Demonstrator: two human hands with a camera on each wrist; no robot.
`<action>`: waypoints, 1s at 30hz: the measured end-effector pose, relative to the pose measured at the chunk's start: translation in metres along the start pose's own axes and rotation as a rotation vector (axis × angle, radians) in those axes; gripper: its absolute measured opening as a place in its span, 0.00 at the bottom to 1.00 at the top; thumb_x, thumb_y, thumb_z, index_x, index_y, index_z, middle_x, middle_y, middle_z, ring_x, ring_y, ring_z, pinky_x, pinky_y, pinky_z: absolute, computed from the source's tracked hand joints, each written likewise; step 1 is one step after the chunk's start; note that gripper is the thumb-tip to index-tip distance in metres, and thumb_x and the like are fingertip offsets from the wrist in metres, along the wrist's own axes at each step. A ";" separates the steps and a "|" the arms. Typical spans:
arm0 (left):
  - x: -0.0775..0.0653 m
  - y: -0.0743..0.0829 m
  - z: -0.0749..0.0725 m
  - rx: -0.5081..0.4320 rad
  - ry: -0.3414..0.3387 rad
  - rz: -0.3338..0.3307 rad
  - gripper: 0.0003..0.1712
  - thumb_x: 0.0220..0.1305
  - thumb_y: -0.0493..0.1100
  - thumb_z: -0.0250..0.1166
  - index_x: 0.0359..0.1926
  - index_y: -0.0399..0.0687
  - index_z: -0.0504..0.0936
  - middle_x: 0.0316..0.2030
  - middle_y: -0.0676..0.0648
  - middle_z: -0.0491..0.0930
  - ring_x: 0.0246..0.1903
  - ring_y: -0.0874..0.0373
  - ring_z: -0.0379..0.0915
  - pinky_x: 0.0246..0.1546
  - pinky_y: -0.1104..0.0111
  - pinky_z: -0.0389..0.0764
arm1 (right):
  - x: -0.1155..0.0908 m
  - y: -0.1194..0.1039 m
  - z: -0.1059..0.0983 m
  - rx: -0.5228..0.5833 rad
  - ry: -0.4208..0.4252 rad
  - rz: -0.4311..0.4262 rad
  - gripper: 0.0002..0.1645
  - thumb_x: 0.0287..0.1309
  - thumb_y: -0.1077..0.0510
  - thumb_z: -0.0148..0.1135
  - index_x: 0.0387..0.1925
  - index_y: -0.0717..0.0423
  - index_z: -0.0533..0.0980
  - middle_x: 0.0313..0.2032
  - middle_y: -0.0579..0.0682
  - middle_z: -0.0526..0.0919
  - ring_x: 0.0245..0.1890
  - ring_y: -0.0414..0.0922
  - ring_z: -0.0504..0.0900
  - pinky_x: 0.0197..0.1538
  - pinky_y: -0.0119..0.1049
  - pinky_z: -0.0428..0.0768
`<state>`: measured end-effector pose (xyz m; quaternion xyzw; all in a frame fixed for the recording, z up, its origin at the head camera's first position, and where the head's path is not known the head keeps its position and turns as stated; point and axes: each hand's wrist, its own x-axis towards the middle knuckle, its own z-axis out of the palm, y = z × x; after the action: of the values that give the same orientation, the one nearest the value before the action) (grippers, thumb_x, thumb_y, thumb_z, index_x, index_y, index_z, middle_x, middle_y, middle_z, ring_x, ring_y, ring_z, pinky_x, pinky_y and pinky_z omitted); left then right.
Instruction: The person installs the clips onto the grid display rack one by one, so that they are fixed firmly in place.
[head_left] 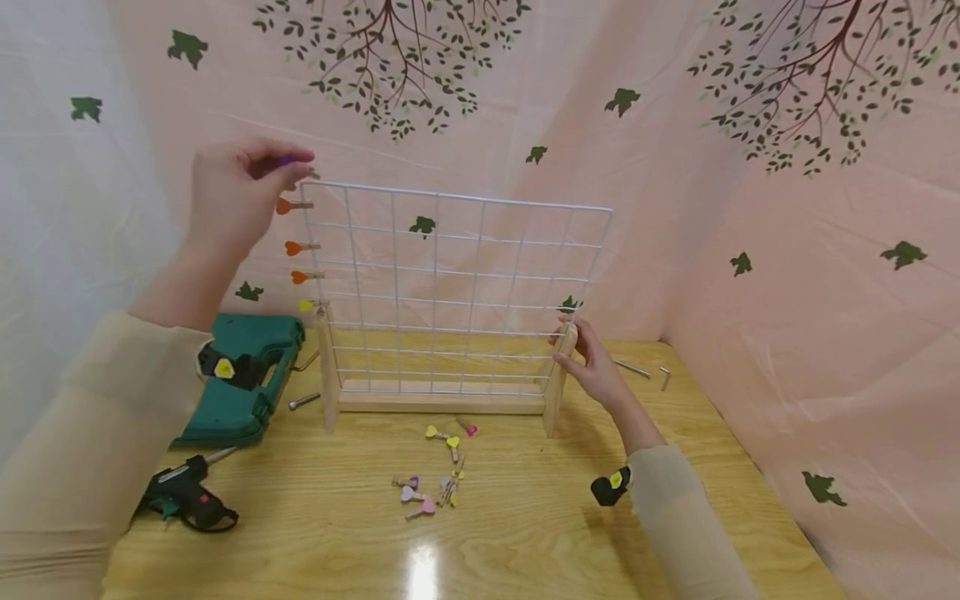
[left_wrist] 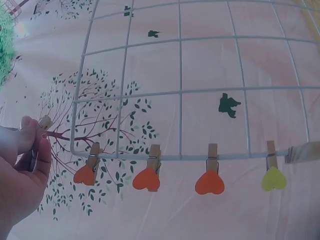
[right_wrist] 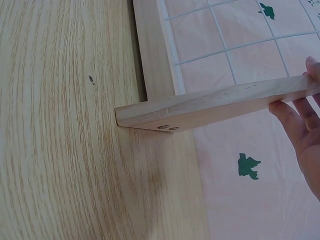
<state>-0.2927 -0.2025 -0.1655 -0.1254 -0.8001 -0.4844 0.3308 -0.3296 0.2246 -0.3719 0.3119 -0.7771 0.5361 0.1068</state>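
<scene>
A white wire grid (head_left: pixel 459 235) stands upright in a wooden stand (head_left: pixel 442 403). At its top left corner my left hand (head_left: pixel 236 192) pinches a small clothespin (left_wrist: pixel 46 122) with a purple decoration, mostly covered by the fingers. Clipped down the grid's left edge are three clothespins with orange hearts (left_wrist: pixel 146 179) and one with a yellow heart (left_wrist: pixel 273 179). My right hand (head_left: pixel 588 363) holds the upper part of the stand's right upright (right_wrist: pixel 220 102), thumb on one side and fingers on the other.
Several heart clothespins (head_left: pixel 427 505) lie loose on the wooden table (head_left: pixel 510 542) in front of the stand. At left are a green case (head_left: pixel 225 417), a black glue gun (head_left: pixel 191 496) and a bolt (head_left: pixel 303 402). A metal rod (head_left: pixel 632 368) and a hex key (head_left: pixel 665 378) lie at right.
</scene>
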 end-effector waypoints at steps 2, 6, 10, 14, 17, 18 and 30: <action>0.006 0.000 0.000 0.106 -0.008 0.034 0.14 0.57 0.46 0.59 0.45 0.51 0.82 0.34 0.56 0.77 0.29 0.66 0.71 0.21 0.83 0.71 | 0.000 0.000 0.000 0.014 -0.005 0.007 0.33 0.53 0.75 0.53 0.60 0.65 0.55 0.44 0.73 0.69 0.49 0.64 0.69 0.44 0.24 0.74; 0.014 0.000 0.001 0.142 -0.030 0.048 0.17 0.56 0.46 0.61 0.47 0.51 0.80 0.33 0.59 0.77 0.31 0.69 0.73 0.24 0.85 0.71 | 0.001 -0.001 -0.001 0.019 -0.008 0.011 0.33 0.54 0.74 0.53 0.60 0.63 0.55 0.44 0.74 0.69 0.50 0.68 0.67 0.45 0.24 0.74; 0.021 0.003 0.001 0.101 -0.003 0.041 0.17 0.51 0.45 0.65 0.45 0.49 0.81 0.30 0.59 0.82 0.29 0.72 0.75 0.30 0.85 0.72 | 0.001 0.000 -0.001 0.005 -0.005 0.001 0.32 0.54 0.74 0.53 0.60 0.64 0.55 0.44 0.74 0.69 0.49 0.68 0.67 0.47 0.27 0.74; 0.027 0.007 0.001 0.175 0.026 0.063 0.16 0.51 0.46 0.66 0.42 0.48 0.82 0.30 0.56 0.83 0.26 0.76 0.74 0.31 0.84 0.71 | 0.000 0.000 0.000 0.000 -0.003 -0.003 0.33 0.54 0.74 0.53 0.60 0.64 0.55 0.44 0.74 0.69 0.48 0.68 0.67 0.47 0.27 0.74; 0.030 0.010 0.002 0.277 0.012 0.091 0.15 0.52 0.46 0.65 0.41 0.45 0.82 0.32 0.50 0.83 0.24 0.78 0.72 0.34 0.83 0.73 | 0.000 0.000 0.000 0.001 -0.006 -0.003 0.33 0.54 0.74 0.53 0.61 0.63 0.55 0.44 0.74 0.69 0.48 0.68 0.67 0.46 0.25 0.74; 0.031 0.011 0.002 0.315 0.002 0.105 0.15 0.53 0.46 0.65 0.41 0.45 0.82 0.33 0.48 0.83 0.24 0.79 0.71 0.35 0.83 0.73 | 0.000 0.001 0.000 0.008 -0.006 -0.001 0.33 0.54 0.74 0.53 0.61 0.63 0.55 0.44 0.74 0.69 0.48 0.68 0.67 0.45 0.25 0.74; 0.028 0.005 0.006 0.438 -0.110 0.193 0.13 0.58 0.43 0.60 0.43 0.44 0.79 0.36 0.46 0.82 0.28 0.73 0.69 0.31 0.84 0.71 | 0.000 0.002 0.000 0.009 -0.001 0.009 0.33 0.54 0.74 0.53 0.60 0.63 0.55 0.44 0.74 0.68 0.48 0.56 0.72 0.45 0.25 0.74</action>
<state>-0.3133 -0.1982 -0.1453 -0.1527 -0.8872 -0.2579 0.3507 -0.3310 0.2250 -0.3730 0.3091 -0.7762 0.5398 0.1028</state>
